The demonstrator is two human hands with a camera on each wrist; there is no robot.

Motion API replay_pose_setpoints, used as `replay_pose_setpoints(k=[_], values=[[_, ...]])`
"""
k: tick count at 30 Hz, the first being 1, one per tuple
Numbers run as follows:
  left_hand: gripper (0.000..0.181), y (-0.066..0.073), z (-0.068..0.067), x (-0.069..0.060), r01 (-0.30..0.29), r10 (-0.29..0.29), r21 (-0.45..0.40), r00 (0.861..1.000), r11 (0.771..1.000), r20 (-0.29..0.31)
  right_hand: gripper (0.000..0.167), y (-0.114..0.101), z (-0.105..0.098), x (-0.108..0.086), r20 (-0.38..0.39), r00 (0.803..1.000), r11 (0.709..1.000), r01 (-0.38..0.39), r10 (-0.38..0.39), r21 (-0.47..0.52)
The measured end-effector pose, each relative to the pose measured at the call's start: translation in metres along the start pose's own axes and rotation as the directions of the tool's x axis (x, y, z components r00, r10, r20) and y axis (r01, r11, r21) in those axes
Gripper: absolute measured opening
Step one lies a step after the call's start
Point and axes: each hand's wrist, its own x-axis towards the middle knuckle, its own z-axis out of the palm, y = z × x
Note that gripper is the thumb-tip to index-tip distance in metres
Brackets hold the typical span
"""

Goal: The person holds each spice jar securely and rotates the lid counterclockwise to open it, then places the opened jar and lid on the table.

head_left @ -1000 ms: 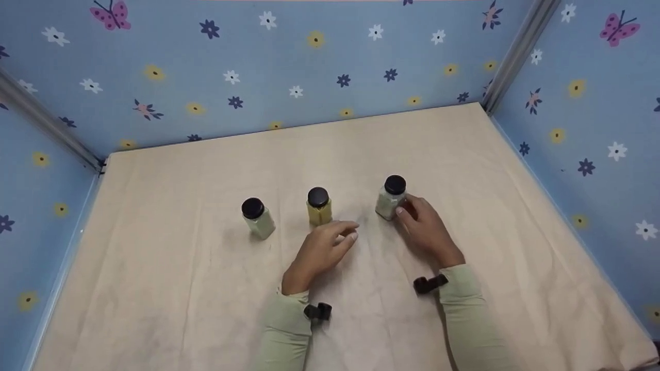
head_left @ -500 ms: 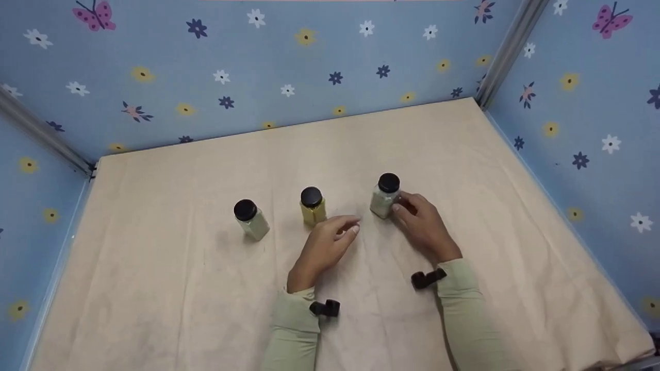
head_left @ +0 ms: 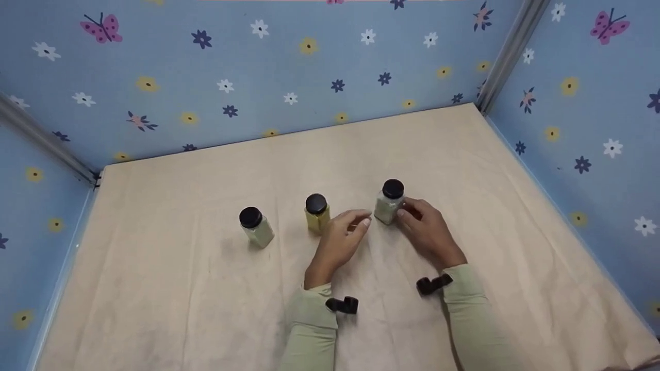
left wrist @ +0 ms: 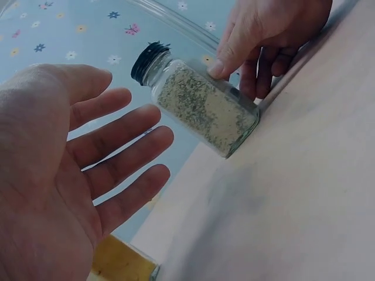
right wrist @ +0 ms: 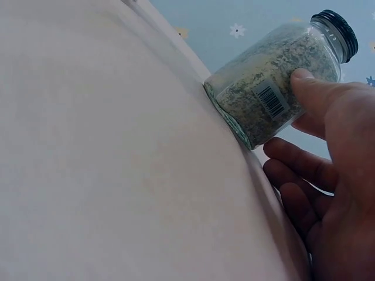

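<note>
My right hand (head_left: 430,232) holds a square glass spice jar (head_left: 389,203) by its right side, thumb on the near face. It stands upright on the cloth, black-capped. Green flecks show among pale seasoning in the left wrist view, and a barcode label (right wrist: 271,99) faces the right wrist camera. Between this jar and a yellow-filled jar (head_left: 316,219), my left hand (head_left: 340,239) is held with its fingers extended and spread, gripping nothing. Its fingertips come close to the held jar without clear contact. Farther left stands another black-capped jar (head_left: 259,232) with pale green contents.
A beige cloth (head_left: 154,288) with creases covers the table. Blue flower-patterned panels (head_left: 258,67) enclose its back and sides, with metal posts (head_left: 508,56) at the corners. Small black devices (head_left: 343,305) sit at both wrists.
My left hand has moved rightward, away from the front of the yellow-filled jar and closer to the held jar. The right hand keeps its hold, and the jars stay in place.
</note>
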Motion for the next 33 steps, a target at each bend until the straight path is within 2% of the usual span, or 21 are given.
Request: replay_pose_setpoints(k=[5, 10, 12, 19, 25, 30, 33], values=[[0.028, -0.001, 0.012, 0.005, -0.017, 0.015, -0.039, 0.999, 0.999, -0.048, 0.049, 0.005, -0.001, -0.001, -0.009, 0.999, 0.999, 0.031, -0.032, -0.009], [0.024, 0.000, 0.024, 0.012, -0.045, 0.032, -0.082, 0.987, 0.996, -0.158, 0.051, 0.006, -0.002, 0.000, -0.024, 1.000, 1.000, 0.015, -0.015, 0.000], [0.022, 0.000, 0.029, 0.013, -0.048, 0.029, -0.096, 0.982, 0.994, -0.184, 0.051, 0.007, -0.002, 0.000, -0.025, 1.000, 1.000, 0.008, -0.008, 0.010], [0.022, 0.000, 0.037, 0.018, -0.023, -0.003, -0.143, 0.985, 0.989, -0.172, 0.052, 0.010, -0.002, 0.000, -0.026, 1.000, 1.000, 0.004, -0.004, 0.018], [0.029, -0.002, 0.043, 0.024, -0.038, -0.003, -0.221, 0.983, 0.975, -0.182, 0.044, 0.008, 0.000, 0.004, -0.022, 0.999, 0.999, 0.039, -0.039, 0.014], [0.034, -0.002, 0.045, 0.029, -0.042, -0.004, -0.207, 0.976, 0.977, -0.216, 0.043, 0.007, 0.001, 0.003, -0.014, 0.999, 0.999, 0.046, -0.046, 0.017], [0.039, -0.002, 0.044, 0.031, -0.062, 0.025, -0.179, 0.979, 0.982, -0.202, 0.044, 0.007, 0.002, 0.002, -0.019, 0.999, 0.999, 0.041, -0.041, 0.026]])
